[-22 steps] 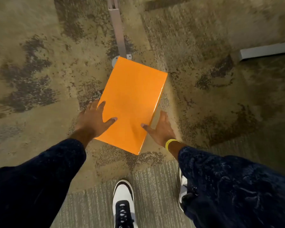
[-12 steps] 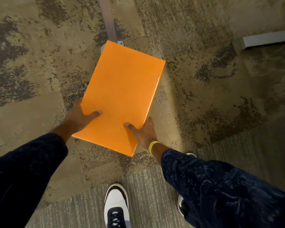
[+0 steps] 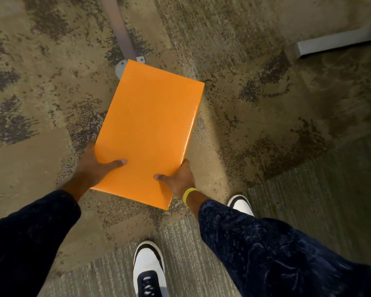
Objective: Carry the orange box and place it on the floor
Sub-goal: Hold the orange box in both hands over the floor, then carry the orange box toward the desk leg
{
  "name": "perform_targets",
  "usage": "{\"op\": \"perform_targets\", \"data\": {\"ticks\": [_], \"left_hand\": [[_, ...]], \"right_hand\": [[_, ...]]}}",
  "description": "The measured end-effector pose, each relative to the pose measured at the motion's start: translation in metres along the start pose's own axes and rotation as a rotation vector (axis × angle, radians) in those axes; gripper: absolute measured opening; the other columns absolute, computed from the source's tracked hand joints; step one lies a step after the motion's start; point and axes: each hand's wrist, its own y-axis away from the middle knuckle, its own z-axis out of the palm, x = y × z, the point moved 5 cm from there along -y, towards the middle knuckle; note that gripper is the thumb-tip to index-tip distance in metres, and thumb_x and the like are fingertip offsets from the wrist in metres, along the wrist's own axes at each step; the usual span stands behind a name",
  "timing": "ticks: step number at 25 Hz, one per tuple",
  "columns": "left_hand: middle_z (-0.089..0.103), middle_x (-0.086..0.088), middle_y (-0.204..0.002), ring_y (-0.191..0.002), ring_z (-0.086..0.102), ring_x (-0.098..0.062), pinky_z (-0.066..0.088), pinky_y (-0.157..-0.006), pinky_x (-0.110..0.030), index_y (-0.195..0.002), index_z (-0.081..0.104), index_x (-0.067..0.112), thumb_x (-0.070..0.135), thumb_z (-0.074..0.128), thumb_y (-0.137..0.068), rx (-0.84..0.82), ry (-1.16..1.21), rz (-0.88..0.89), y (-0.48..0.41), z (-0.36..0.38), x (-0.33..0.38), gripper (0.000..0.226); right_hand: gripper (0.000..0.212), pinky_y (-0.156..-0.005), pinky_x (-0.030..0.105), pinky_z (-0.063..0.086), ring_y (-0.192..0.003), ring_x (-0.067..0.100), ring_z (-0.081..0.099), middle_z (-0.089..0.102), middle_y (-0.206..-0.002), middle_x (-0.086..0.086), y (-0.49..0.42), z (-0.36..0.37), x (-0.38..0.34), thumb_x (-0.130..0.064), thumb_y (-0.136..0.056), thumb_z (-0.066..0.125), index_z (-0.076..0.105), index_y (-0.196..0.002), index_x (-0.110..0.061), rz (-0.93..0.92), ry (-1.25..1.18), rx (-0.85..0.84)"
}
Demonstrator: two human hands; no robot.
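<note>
A flat orange box hangs over the mottled brown carpet, its long side pointing away from me. My left hand grips its near left edge, thumb lying on the top face and fingers hidden beneath. On the near right edge my right hand holds it the same way, thumb on top; a yellow band circles that wrist. Dark sleeves cover both arms.
A grey metal leg with a round foot plate stands just beyond the box's far corner. Another grey metal bar lies at the upper right. My two white and black shoes stand on striped grey carpet below the box.
Both hands have slid toward the near end of the box, fingers now under its edges. The box sits closer to me and my right foot has stepped forward.
</note>
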Motion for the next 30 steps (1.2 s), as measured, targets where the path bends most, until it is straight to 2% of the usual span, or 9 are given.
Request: {"op": "perform_targets", "data": {"ticks": [4,7,14,18,22,24,25,28,30], "left_hand": [[0.048,-0.016,-0.143,-0.125,0.050,-0.039,0.044,-0.098,-0.055,-0.146,0.034,0.015,0.033,0.088,-0.068,-0.054,-0.006,0.030,0.030,0.015,0.028,0.096],[0.050,-0.014,-0.144,-0.124,0.052,-0.039,0.044,-0.099,-0.057,-0.147,0.035,0.020,0.040,0.091,-0.063,-0.113,-0.001,0.077,0.049,0.031,0.064,0.103],[0.043,-0.011,-0.152,-0.132,0.046,-0.040,0.040,-0.105,-0.061,-0.152,0.029,0.022,0.050,0.084,-0.059,-0.241,0.000,0.191,0.091,0.090,0.157,0.111],[0.050,-0.009,-0.145,-0.125,0.052,-0.037,0.045,-0.099,-0.056,-0.149,0.032,0.024,0.049,0.084,-0.059,-0.320,-0.004,0.294,0.113,0.136,0.219,0.107],[0.054,0.000,-0.138,-0.117,0.057,-0.027,0.049,-0.095,-0.050,-0.144,0.034,0.034,0.052,0.089,-0.058,-0.429,0.013,0.364,0.107,0.196,0.273,0.104],[0.052,0.001,-0.142,-0.121,0.056,-0.024,0.049,-0.097,-0.047,-0.150,0.029,0.032,0.055,0.088,-0.058,-0.478,0.016,0.376,0.104,0.227,0.292,0.112],[0.049,0.001,-0.147,-0.127,0.054,-0.024,0.048,-0.101,-0.048,-0.152,0.026,0.032,0.061,0.087,-0.056,-0.486,0.022,0.388,0.102,0.241,0.302,0.117],[0.055,-0.004,-0.141,-0.127,0.054,-0.024,0.047,-0.103,-0.043,-0.145,0.038,0.022,0.048,0.090,-0.056,-0.474,-0.020,0.438,0.093,0.274,0.346,0.106],[0.060,-0.010,-0.132,-0.120,0.057,-0.026,0.047,-0.094,-0.031,-0.138,0.044,0.011,0.024,0.093,-0.059,-0.460,-0.048,0.482,0.082,0.292,0.383,0.094]], "right_hand": [[0.088,-0.098,0.049,0.052,-0.112,0.030,0.061,0.063,-0.123,0.004,0.020,-0.032,0.014,-0.031,-0.060,0.092,0.038,-0.129,-0.019,0.053,-0.027,0.028],[0.080,-0.097,0.046,0.052,-0.110,0.026,0.060,0.059,-0.116,-0.002,0.036,-0.069,0.019,-0.031,-0.061,0.091,0.036,-0.119,-0.025,0.055,-0.090,0.051],[0.100,-0.099,0.050,0.050,-0.117,0.028,0.058,0.058,-0.129,0.001,0.071,-0.185,0.034,-0.045,-0.054,0.087,0.035,-0.137,-0.023,0.043,-0.162,0.152],[0.086,-0.098,0.047,0.051,-0.111,0.025,0.062,0.064,-0.125,0.004,0.075,-0.266,0.048,-0.032,-0.062,0.090,0.043,-0.133,-0.023,0.058,-0.268,0.202],[0.100,-0.098,0.049,0.050,-0.118,0.032,0.059,0.059,-0.132,0.011,0.056,-0.343,0.063,-0.021,-0.060,0.090,0.035,-0.143,-0.018,0.067,-0.361,0.203],[0.088,-0.096,0.049,0.050,-0.115,0.031,0.061,0.061,-0.127,0.008,0.049,-0.384,0.065,-0.014,-0.066,0.090,0.042,-0.139,-0.017,0.034,-0.325,0.227],[0.088,-0.097,0.051,0.050,-0.113,0.031,0.061,0.062,-0.125,0.007,0.046,-0.399,0.064,-0.020,-0.064,0.092,0.044,-0.138,-0.019,0.026,-0.313,0.213],[0.122,-0.094,0.060,0.051,-0.112,0.034,0.063,0.064,-0.130,0.012,0.023,-0.438,0.066,-0.058,-0.030,0.096,0.047,-0.135,-0.023,0.000,-0.346,0.228],[0.141,-0.094,0.062,0.051,-0.115,0.036,0.062,0.059,-0.137,0.016,-0.003,-0.455,0.075,-0.057,-0.026,0.095,0.034,-0.147,-0.015,-0.003,-0.408,0.220]]}}
